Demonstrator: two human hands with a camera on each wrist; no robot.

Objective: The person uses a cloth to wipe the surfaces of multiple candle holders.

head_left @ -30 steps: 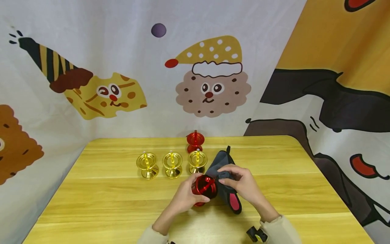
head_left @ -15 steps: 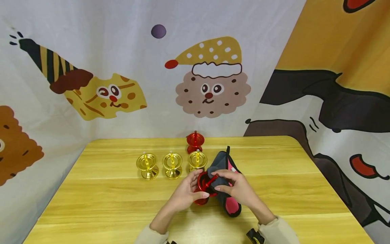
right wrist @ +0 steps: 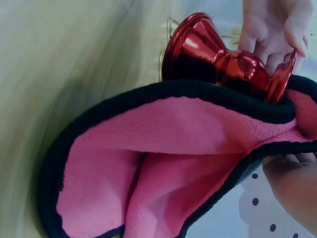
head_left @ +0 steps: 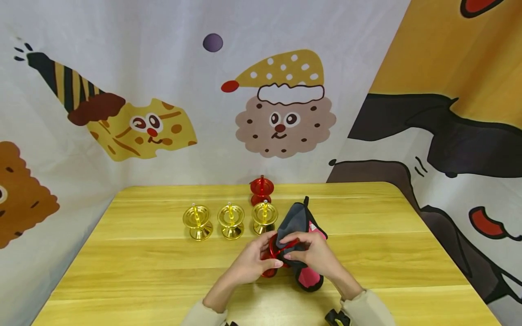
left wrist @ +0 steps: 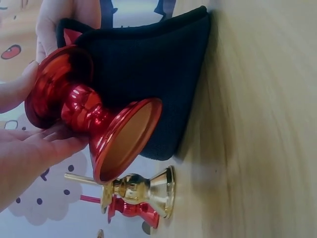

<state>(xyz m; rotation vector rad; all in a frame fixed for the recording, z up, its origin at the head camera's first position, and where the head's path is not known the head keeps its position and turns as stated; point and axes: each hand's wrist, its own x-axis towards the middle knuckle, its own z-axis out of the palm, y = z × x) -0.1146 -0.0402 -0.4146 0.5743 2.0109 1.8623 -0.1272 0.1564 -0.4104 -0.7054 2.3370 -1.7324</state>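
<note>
My left hand (head_left: 248, 261) grips a red shiny candle holder (left wrist: 81, 106), thumb and fingers around its upper dish. It is tilted, its dish and spike leaning to the right and its hollow base visible in the left wrist view. My right hand (head_left: 317, 254) pinches a dark grey cloth (head_left: 294, 222) with black edging and a pink reverse (right wrist: 173, 129). The pinched part lies at the dish, beside the red spike (head_left: 291, 243). Loose cloth hangs down beside the holder. In the head view, the right fingers and cloth hide part of the dish.
Three gold candle holders (head_left: 231, 232) stand in a row on the wooden table (head_left: 142, 271), behind my hands. Another red candle holder (head_left: 261, 187) is upright behind the rightmost gold one. A printed curtain (head_left: 171, 27) hangs along the table's back edge.
The red candle holder has tipped further to the right in my left hand. The cloth has turned and shows more pink. My right hand has shifted slightly left and down with it.
</note>
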